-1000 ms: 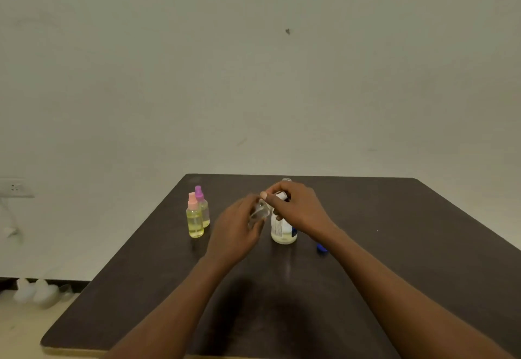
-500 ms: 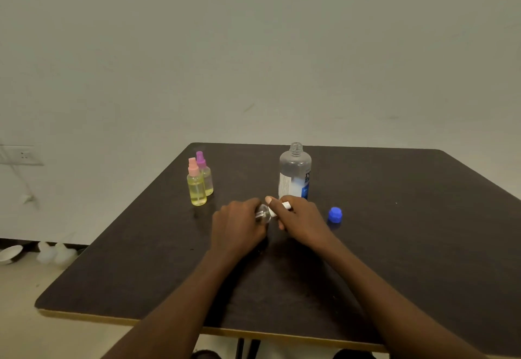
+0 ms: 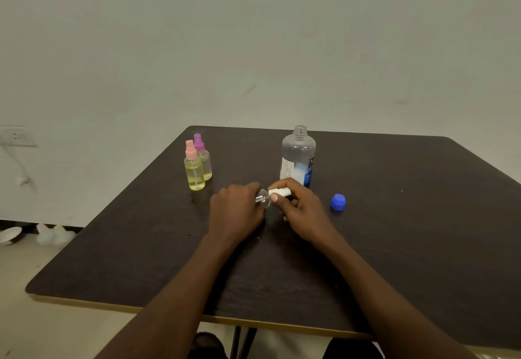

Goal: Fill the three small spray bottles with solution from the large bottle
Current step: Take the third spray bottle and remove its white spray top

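At frame centre, our left hand [image 3: 236,209] grips a small clear spray bottle [image 3: 262,199] tipped sideways, and our right hand [image 3: 302,209] pinches its white spray top [image 3: 279,191]. Just behind them the large bottle [image 3: 298,158] stands uncapped, with a blue cap [image 3: 337,202] lying to its right. The pink-topped bottle [image 3: 194,172] and the purple-topped bottle [image 3: 204,158] hold yellowish liquid and stand close together at centre left on the dark table [image 3: 394,246].

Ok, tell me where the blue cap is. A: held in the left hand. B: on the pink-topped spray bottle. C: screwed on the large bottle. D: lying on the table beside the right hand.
D: the blue cap lies on the table just to the right of the right hand, apart from it, and the large bottle stands with its neck open.
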